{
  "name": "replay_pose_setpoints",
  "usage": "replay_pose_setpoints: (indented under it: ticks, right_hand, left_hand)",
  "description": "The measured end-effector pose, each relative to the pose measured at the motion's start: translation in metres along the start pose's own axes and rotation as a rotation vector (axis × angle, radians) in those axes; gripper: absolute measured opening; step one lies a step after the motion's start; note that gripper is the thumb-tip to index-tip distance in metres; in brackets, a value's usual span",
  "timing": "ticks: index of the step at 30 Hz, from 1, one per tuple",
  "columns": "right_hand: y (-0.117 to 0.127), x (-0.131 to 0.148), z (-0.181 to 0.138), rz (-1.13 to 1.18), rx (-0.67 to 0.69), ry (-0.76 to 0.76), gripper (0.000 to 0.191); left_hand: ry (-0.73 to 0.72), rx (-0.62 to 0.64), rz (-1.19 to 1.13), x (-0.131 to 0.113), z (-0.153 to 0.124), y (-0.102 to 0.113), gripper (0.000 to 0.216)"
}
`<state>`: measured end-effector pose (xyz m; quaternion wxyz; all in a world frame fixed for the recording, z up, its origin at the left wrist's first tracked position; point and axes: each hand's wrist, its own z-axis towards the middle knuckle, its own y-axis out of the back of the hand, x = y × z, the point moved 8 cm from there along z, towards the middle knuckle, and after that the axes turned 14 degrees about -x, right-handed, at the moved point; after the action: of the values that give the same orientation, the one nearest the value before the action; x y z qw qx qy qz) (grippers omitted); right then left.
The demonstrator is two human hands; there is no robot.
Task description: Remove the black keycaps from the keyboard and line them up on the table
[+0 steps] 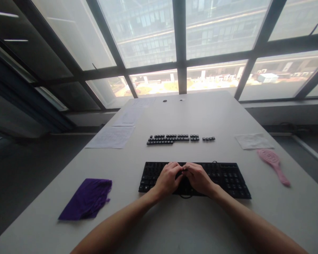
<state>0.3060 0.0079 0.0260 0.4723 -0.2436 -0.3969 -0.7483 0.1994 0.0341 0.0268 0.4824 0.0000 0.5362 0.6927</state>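
Observation:
A black keyboard (pixel 235 180) lies on the white table in front of me, and both hands rest over its middle. My left hand (pixel 170 176) has its fingers curled and closed, its tips meeting those of the other hand. My right hand (pixel 196 177) is closed too, thumb and fingers pinched together above the keys. Something small and dark shows between the fingertips, too small to name. Behind the keyboard, loose black keycaps (pixel 168 139) are laid out in short rows. The keys beneath my hands are hidden.
A purple cloth bag (pixel 87 198) lies at left. Printed papers (pixel 111 137) line the table's left edge. At right are a white cloth or wipe (pixel 253 141) and a pink hairbrush (pixel 274 164). Windows (pixel 148 35) stand beyond the table's far edge.

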Motion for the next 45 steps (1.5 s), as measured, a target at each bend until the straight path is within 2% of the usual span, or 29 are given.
replay_pose_setpoints:
  ticks: [4,7,10,14,18,21,24,27,30,34,39,41,45]
  right_hand:
    - [0.009,-0.013,0.003,0.084,-0.116,-0.163,0.016]
    - [0.014,-0.019,0.003,0.082,-0.18,-0.204,0.018]
    - [0.016,-0.019,0.002,0.074,-0.189,-0.21,0.017]
    - [0.019,-0.023,0.002,0.06,-0.225,-0.287,0.016]
    - [0.016,-0.024,0.004,0.066,-0.207,-0.321,0.016]
    - [0.014,-0.026,0.005,0.084,-0.184,-0.342,0.016]
    - [0.014,-0.027,0.005,0.087,-0.184,-0.352,0.015]
    - [0.016,-0.027,0.005,0.091,-0.206,-0.36,0.018]
    - [0.018,-0.028,0.004,0.099,-0.227,-0.381,0.02]
    - [0.015,-0.029,0.004,0.103,-0.21,-0.378,0.021]
    - [0.014,-0.03,0.004,0.107,-0.204,-0.371,0.019]
    - [0.014,-0.03,0.004,0.105,-0.203,-0.37,0.019]
    - [0.013,-0.03,0.004,0.109,-0.198,-0.366,0.018]
  left_hand:
    - [-0.004,-0.013,-0.017,-0.004,0.001,0.002,0.006]
    - [0.001,-0.038,-0.061,-0.006,0.0,0.006,0.006]
    - [0.005,-0.061,-0.104,-0.003,-0.003,0.007,0.01]
    - [0.022,-0.155,-0.148,0.005,-0.005,0.011,0.024]
    - [-0.08,-0.168,-0.116,-0.001,-0.005,0.011,0.016]
    - [-0.144,-0.139,-0.046,-0.007,-0.006,0.007,0.02]
    - [-0.167,-0.141,-0.027,-0.012,-0.007,0.008,0.019]
    - [-0.145,-0.176,-0.097,-0.014,-0.002,0.018,0.013]
    - [-0.065,-0.194,-0.112,-0.003,0.017,0.031,0.009]
    - [-0.02,-0.211,0.042,0.031,0.055,0.039,0.009]
    - [-0.061,-0.068,0.191,0.071,0.091,0.015,0.005]
    - [-0.109,-0.037,0.233,0.076,0.098,0.006,0.004]
    - [-0.189,-0.075,0.299,0.077,0.109,0.001,0.006]
